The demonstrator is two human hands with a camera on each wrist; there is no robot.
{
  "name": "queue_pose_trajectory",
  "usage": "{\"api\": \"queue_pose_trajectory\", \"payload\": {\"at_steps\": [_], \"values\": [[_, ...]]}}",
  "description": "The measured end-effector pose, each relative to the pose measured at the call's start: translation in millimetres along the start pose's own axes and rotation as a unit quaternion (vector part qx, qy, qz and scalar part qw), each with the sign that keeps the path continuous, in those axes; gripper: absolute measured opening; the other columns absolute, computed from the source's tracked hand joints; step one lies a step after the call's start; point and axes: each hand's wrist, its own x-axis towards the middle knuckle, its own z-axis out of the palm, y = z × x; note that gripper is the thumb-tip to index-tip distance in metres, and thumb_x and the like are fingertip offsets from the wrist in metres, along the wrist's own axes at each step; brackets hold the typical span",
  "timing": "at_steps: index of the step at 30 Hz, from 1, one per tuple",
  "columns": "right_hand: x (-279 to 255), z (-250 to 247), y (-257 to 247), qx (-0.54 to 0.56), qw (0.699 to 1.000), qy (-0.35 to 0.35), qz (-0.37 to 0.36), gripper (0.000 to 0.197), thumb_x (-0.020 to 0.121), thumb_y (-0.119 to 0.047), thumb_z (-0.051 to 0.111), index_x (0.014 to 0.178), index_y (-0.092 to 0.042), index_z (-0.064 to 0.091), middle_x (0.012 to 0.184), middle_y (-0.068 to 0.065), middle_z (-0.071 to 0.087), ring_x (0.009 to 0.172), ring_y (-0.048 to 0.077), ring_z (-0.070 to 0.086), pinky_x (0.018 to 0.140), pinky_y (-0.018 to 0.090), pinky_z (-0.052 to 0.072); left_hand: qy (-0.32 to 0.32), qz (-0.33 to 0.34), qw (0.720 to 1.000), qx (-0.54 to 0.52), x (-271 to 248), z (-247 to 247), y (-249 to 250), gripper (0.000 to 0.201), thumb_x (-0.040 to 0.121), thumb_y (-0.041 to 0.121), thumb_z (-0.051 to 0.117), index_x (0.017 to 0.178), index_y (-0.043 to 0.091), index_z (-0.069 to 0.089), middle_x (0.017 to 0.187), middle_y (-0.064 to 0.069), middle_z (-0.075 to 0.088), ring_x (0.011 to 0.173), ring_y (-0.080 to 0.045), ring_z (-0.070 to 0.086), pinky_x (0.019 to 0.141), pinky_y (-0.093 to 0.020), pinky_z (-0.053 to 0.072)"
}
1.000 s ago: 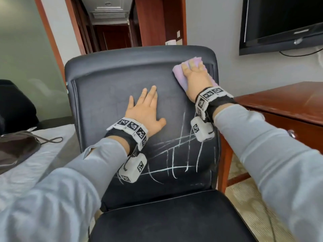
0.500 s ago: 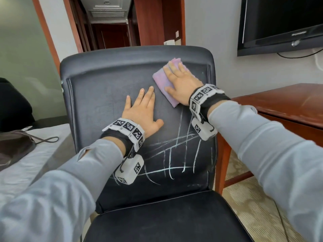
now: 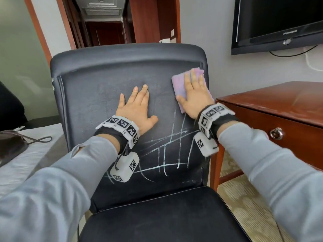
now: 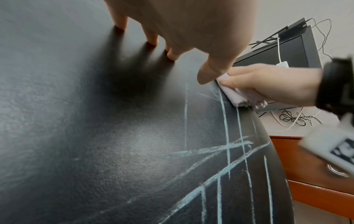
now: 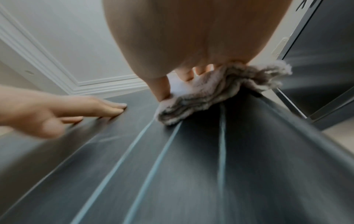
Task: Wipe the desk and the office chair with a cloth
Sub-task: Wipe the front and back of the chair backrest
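Right hand [image 3: 195,95] presses cloth [image 3: 178,84] on chalk-marked, seemingly leather chair back [image 3: 97,95].

1. Black leather office chair backrest [image 3: 104,88]: crossed pale blue-white chalk lines [image 3: 167,147].
2. Folded fluffy cloth [image 3: 178,84]: lilac-pink.
3. Wooden surface [image 3: 272,102]: reddish-brown.
4. Wrist bands [image 3: 120,124]: white, black square-code pattern.
5. Sleeves [image 3: 90,154]: grey.

Count of items in view, by kind.
One office chair [image 3: 122,81]; one cloth [image 3: 180,84], pink; one wooden table [image 3: 272,98] with one ring pull [image 3: 275,133] visible; one wall-mounted television [image 3: 279,20]; two hands, left hand [image 3: 138,109] and right hand [image 3: 195,96]; two marker-tagged wrist units, one per wrist; one dark bag [image 3: 10,144] at left. Chalk lines on backrest: several, crossing, not countable exactly.
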Motion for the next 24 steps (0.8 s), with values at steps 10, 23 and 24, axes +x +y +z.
{"api": "queue_pose_trajectory", "payload": {"at_steps": [10, 23, 24], "values": [[-47.7, 42.6, -15.1, -0.035, 0.998, 0.027, -0.036, 0.073, 0.1, -0.045, 0.021, 0.158, -0.009, -0.005, 0.164, 0.015, -0.013, 0.15, 0.034, -0.015, 0.123, 0.048, -0.005, 0.008, -0.003, 1.0, -0.001, 0.1, 3.2, 0.7, 0.09, 0.091, 0.053, 0.046, 0.161, 0.015, 0.006, 0.168, 0.008, -0.009, 0.155, -0.017, -0.005, 0.124, -0.056, 0.003], [-64.8, 80.0, -77.4, -0.022, 0.997, 0.073, -0.006, 0.071, 0.1, -0.044, 0.022, 0.158, -0.011, -0.001, 0.164, 0.016, -0.009, 0.15, 0.036, -0.013, 0.122, 0.053, -0.001, -0.013, 0.013, 1.0, 0.007, -0.5, -0.6, -5.8, 0.082, 0.095, 0.047, 0.04, 0.162, 0.017, 0.002, 0.168, 0.009, -0.012, 0.155, -0.016, -0.006, 0.124, -0.054, 0.003], [-76.9, 90.2, -82.8, -0.042, 0.996, 0.059, -0.046, 0.07, 0.1, -0.045, 0.02, 0.158, -0.012, 0.0, 0.165, 0.014, -0.009, 0.15, 0.034, -0.014, 0.123, 0.053, 0.001, -0.014, 0.014, 1.0, 0.007, -0.2, -0.1, -6.7, 0.08, 0.096, 0.046, 0.037, 0.162, 0.017, 0.001, 0.168, 0.009, -0.012, 0.155, -0.016, -0.007, 0.124, -0.053, 0.003]]}}
